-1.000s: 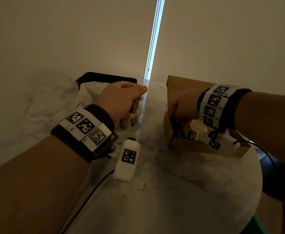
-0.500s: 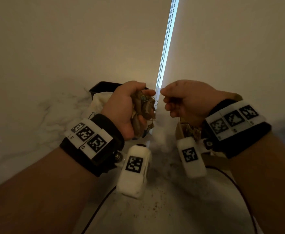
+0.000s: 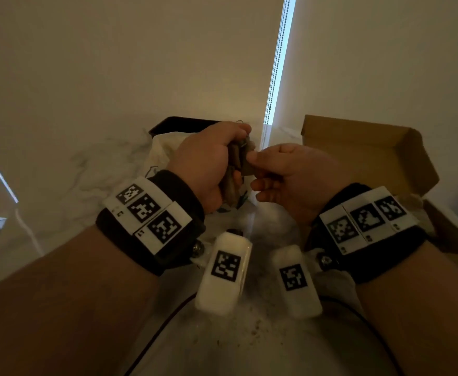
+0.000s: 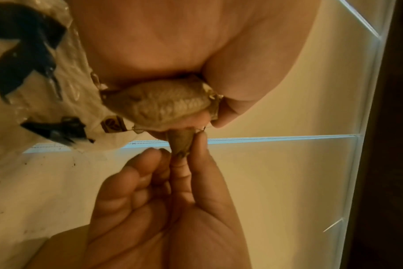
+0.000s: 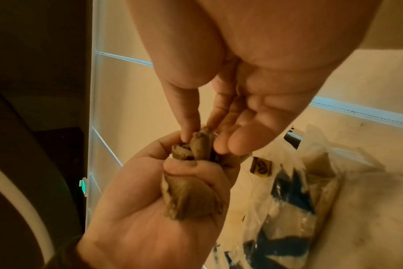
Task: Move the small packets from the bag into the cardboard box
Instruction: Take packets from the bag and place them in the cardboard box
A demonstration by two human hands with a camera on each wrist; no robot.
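Brown packets point(image 5: 191, 196) bunched above bag point(image 5: 295, 200), open cardboard box point(image 3: 379, 156) right

bag point(image 3: 162, 156) left (on table point(image 3: 249, 348)) | cardboard box point(image 3: 358, 147) right

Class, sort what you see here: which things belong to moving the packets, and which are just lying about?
Part of the job:
packets gripped in left hand
right hand pinching one packet
plastic bag
cardboard box

Just lying about:
black tray
marble table
bead cord

left hand point(image 4: 196, 45) clutching packets point(image 4: 159, 105), right hand point(image 4: 163, 209) pinching one
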